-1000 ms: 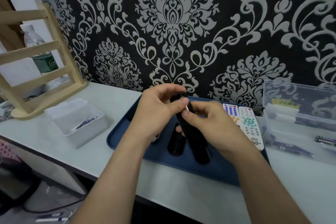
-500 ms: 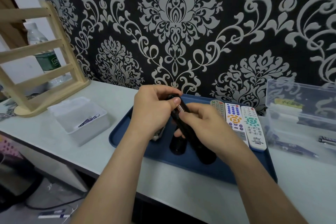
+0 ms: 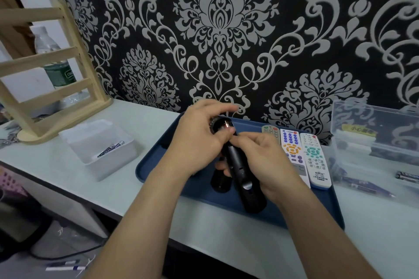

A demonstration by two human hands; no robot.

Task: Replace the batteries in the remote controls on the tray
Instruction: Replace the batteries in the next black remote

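I hold a long black remote (image 3: 243,179) tilted above the blue tray (image 3: 156,163). My right hand (image 3: 265,161) grips its body from the right. My left hand (image 3: 199,140) covers its far end, thumb and fingers pinched at the open battery slot, where a bit of metal glints. A second black piece (image 3: 221,182) lies on the tray under my hands. Three light remotes lie side by side at the tray's right: a grey one (image 3: 271,131), one with blue and orange buttons (image 3: 292,149), and one with green buttons (image 3: 315,161).
A small white bin (image 3: 99,149) holding a few batteries stands left of the tray. A clear lidded box (image 3: 376,142) with batteries (image 3: 407,175) sits at the right. A wooden rack (image 3: 47,88) and a water bottle (image 3: 56,70) stand at the far left. Patterned wall behind.
Both hands keep hold of the black remote; my left fingers have shifted over its far end, baring the metal contact. The view has drifted slightly.
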